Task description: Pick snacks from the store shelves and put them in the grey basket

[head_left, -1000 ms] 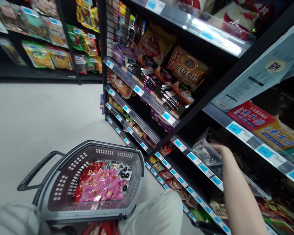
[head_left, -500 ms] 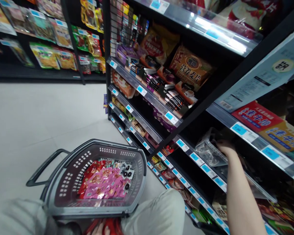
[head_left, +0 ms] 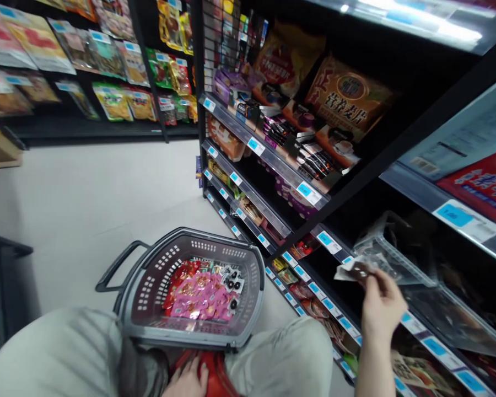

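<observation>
My right hand [head_left: 381, 306] is raised in front of the lower shelves and pinches a small dark-and-white snack packet [head_left: 352, 270] by its edge. Just behind it a clear plastic bin [head_left: 391, 255] stands on the shelf. My left hand [head_left: 187, 380] lies low between my knees on a red package [head_left: 215, 375], fingers curled over it. A grey shopping basket [head_left: 157, 286] rests on my lap, holding several pink, red and black-and-white packets [head_left: 200, 286].
Black shelving [head_left: 281, 171] with blue price tags runs along the right, packed with boxes and bags. More hanging snack bags [head_left: 116, 99] line the far wall. Pale floor [head_left: 86, 187] stretches left. A dark frame [head_left: 4, 248] stands at the left edge.
My right hand has come out of the clear bin on the shelf, drawing back toward me with a small packet. The view has shifted right and down.
</observation>
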`<state>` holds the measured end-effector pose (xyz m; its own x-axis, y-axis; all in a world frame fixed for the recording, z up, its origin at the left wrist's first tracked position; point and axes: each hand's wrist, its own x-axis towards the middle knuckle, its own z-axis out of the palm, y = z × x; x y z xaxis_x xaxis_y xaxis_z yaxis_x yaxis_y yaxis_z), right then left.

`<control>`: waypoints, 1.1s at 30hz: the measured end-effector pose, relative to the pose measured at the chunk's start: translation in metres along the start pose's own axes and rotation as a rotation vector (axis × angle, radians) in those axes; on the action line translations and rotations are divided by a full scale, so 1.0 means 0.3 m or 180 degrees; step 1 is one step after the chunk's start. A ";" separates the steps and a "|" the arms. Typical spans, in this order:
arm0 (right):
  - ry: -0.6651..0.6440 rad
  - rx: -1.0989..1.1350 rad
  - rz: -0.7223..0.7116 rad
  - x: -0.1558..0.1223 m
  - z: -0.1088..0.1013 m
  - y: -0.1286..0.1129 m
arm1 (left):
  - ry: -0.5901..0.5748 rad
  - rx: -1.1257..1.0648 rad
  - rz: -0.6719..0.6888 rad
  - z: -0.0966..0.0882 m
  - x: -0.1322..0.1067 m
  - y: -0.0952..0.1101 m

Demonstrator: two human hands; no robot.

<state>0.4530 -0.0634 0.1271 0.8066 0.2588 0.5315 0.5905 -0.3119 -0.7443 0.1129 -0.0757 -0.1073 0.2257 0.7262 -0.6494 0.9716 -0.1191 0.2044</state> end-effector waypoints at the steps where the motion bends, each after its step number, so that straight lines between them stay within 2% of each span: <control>1: -0.0510 0.0231 0.0310 -0.056 0.020 -0.008 | 0.0037 -0.0020 -0.0013 0.003 -0.002 0.000; 3: -0.1533 0.0455 0.0746 -0.166 0.056 -0.047 | 0.0124 -0.0074 -0.0014 0.010 -0.005 -0.001; 5: -0.2357 0.0602 0.0897 -0.265 0.082 -0.106 | 0.0245 -0.0118 0.0003 0.021 -0.006 -0.004; 7: -0.2909 0.0813 0.0963 -0.345 0.098 -0.166 | 0.0395 -0.0143 0.0007 0.031 -0.005 -0.007; 9: -0.3242 0.0991 0.1051 -0.405 0.107 -0.212 | 0.0503 -0.0171 -0.0004 0.036 -0.004 -0.008; 12: -0.3447 0.1206 0.1243 -0.462 0.130 -0.240 | 0.0552 -0.0197 -0.0044 0.036 -0.004 -0.005; 15: -0.3519 0.1610 0.1588 -0.492 0.181 -0.244 | 0.0552 -0.0216 -0.0062 0.032 -0.004 -0.001; 19: -0.3559 0.2350 0.2282 -0.503 0.279 -0.263 | 0.0557 -0.0273 -0.0080 0.033 -0.004 -0.001; 23: -0.3605 0.2877 0.2423 -0.486 0.348 -0.308 | 0.0613 -0.0344 -0.0072 0.037 -0.002 -0.002; 28: -0.3903 0.3423 0.2672 -0.480 0.360 -0.347 | 0.0587 -0.0430 -0.0092 0.040 0.002 -0.003; 33: -0.3952 0.3608 0.2952 -0.546 0.360 -0.296 | 0.0636 -0.0520 -0.0109 0.046 0.005 -0.007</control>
<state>0.2655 0.0206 0.0623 0.0401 0.9561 -0.2902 -0.6536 -0.1946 -0.7314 0.1123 -0.0836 -0.1188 0.1585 0.8491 -0.5039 0.9504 0.0071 0.3109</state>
